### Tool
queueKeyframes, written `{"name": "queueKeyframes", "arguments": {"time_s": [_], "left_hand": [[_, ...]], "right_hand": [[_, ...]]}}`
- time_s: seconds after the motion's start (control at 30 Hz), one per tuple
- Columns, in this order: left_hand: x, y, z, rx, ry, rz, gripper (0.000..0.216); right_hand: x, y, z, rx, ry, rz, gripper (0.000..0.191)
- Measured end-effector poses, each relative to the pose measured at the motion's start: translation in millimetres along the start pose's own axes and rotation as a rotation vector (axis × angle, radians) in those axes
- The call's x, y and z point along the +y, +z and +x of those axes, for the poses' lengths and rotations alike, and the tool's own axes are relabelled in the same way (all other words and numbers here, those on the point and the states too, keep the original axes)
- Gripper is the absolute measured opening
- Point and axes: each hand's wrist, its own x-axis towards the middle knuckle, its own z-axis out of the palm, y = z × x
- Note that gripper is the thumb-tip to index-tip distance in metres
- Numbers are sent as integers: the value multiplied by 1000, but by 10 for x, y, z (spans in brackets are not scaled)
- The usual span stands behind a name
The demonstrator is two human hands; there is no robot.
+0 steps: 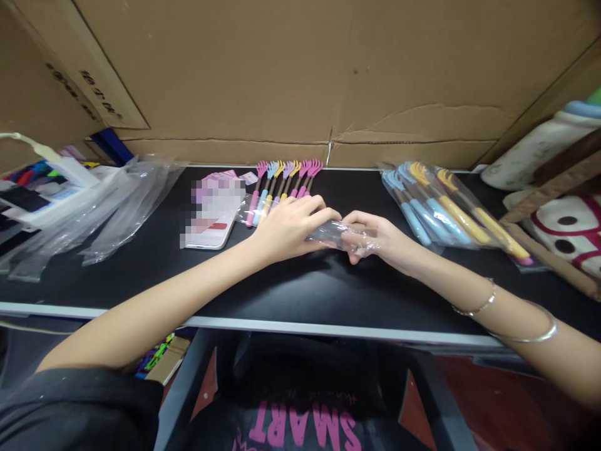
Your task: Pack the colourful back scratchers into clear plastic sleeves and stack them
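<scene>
A clear plastic sleeve (327,232) stretches between my two hands above the black table. My left hand (293,227) has its fingers closed on the sleeve, whose left end trails out past the knuckles. My right hand (373,237) grips the other end, with film lying over its fingers. Just behind my left hand is a row of loose back scratchers (253,203) with pink, blue, yellow and purple handles. To the right of my right hand lie several bagged back scratchers (434,213) with blue and yellow handles.
More clear sleeves (126,213) are piled at the left. A phone (211,232) lies near pink cards (225,177). At the right stand a pale bottle (530,150) and a patterned bag (573,225). A cardboard wall (300,75) closes off the back.
</scene>
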Motion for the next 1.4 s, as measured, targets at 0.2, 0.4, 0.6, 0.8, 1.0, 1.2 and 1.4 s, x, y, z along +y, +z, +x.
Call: {"name": "queueKeyframes", "arguments": {"time_s": [0.2,0.4,0.6,0.8,1.0,1.2,1.4], "left_hand": [[-59,10,-6,-2,11,-25,37],[-149,-68,-14,-32,32,-33,34],[-183,-145,7,-17,38,-30,39],[-313,-323,7,49,-44,-8,36],[-503,-461,-18,81,-169,23,38],[-572,-474,-36,80,-222,101,43],[-569,-514,-35,33,-262,132,42]], "right_hand": [[-7,-31,6,68,-24,-34,42],[-28,-44,16,92,-20,-55,43],[-45,-77,31,90,-78,-101,44],[-154,-278,75,65,-269,-350,36],[-169,-329,355,54,-462,-803,20],[-46,-74,792,-40,-724,-1142,26],[-22,29,893,-27,-718,-1270,25]]}}
